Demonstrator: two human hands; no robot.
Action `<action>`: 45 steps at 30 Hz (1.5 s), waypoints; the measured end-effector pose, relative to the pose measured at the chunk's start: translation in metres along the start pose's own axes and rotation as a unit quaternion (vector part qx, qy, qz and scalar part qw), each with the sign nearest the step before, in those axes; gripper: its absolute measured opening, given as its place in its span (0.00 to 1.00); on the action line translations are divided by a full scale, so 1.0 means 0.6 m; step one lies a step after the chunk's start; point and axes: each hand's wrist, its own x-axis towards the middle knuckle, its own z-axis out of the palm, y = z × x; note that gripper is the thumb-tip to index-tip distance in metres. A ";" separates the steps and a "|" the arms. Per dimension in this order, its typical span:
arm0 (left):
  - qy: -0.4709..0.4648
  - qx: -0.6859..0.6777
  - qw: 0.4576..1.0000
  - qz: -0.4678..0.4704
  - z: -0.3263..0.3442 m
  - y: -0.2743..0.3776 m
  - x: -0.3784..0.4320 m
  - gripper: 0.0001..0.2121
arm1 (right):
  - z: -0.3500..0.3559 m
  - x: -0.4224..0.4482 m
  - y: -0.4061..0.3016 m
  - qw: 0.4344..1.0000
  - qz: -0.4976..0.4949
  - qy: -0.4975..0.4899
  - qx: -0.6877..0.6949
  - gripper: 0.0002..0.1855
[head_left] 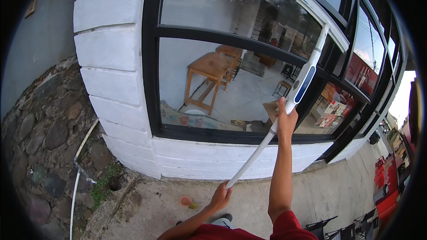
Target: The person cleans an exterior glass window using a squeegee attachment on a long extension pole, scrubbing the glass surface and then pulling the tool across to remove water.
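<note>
Both of my hands grip a long white window squeegee with a blue inset in its handle (302, 83). Around the pole's lower end closes my left hand (220, 197), low in front of me. Higher up, just below the blue inset, my right hand (287, 120) wraps the handle, its thumb pointing up along it. The wide white squeegee head (323, 20) is tilted at the upper right, over the black frame beside the upper window pane (213, 6). Whether its blade touches the glass, I cannot tell. Below lies the lower window pane (173, 73).
A white block wall (110, 50) borders the window on the left. Beyond it are a stone wall (46, 136), a white pipe (74, 193) and a drain hole (114, 184). Wooden tables (210, 65) show behind the glass. Black folding chairs (353, 228) stand at lower right on the concrete (320, 190).
</note>
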 end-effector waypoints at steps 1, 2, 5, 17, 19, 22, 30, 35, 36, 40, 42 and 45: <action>-0.008 -0.012 1.000 -0.003 0.007 -0.001 0.000 0.19 | -0.009 0.001 0.000 1.000 0.023 -0.011 -0.017 0.29; -0.011 -0.012 1.000 -0.004 0.014 -0.003 -0.003 0.19 | -0.016 -0.001 0.000 1.000 0.023 -0.020 -0.008 0.28; -0.035 0.002 0.999 -0.001 0.036 -0.010 -0.010 0.17 | -0.023 -0.006 0.002 0.996 0.032 -0.012 0.083 0.26; -0.100 -0.044 0.994 -0.018 0.122 0.041 -0.013 0.18 | -0.116 0.024 0.002 1.000 0.020 0.000 0.009 0.27; -0.096 -0.040 0.995 -0.011 0.147 0.044 -0.010 0.19 | -0.128 0.042 0.024 1.000 0.020 0.005 0.023 0.27; -0.115 -0.048 0.992 -0.024 0.197 0.053 -0.010 0.19 | -0.158 0.066 0.043 0.999 0.029 -0.025 0.034 0.24; -0.138 -0.046 0.988 -0.043 0.337 0.090 -0.014 0.18 | -0.238 0.125 0.090 0.999 0.001 -0.032 -0.013 0.25; -0.138 -0.046 0.989 -0.035 0.419 0.106 -0.013 0.18 | -0.294 0.164 0.126 0.995 0.036 -0.046 -0.081 0.24; -0.138 -0.043 0.989 -0.037 0.431 0.115 -0.010 0.18 | -0.305 0.171 0.136 0.994 0.035 -0.056 -0.082 0.24; -0.157 -0.098 0.982 -0.035 0.484 0.165 0.026 0.19 | -0.364 0.174 0.150 0.973 0.073 -0.198 0.089 0.29; -0.160 -0.125 0.979 -0.022 0.509 0.197 0.050 0.19 | -0.402 0.176 0.166 0.941 0.086 -0.274 0.181 0.31; -0.177 -0.229 0.957 0.028 0.535 0.261 0.067 0.17 | -0.459 0.180 0.208 0.871 0.075 -0.405 0.268 0.41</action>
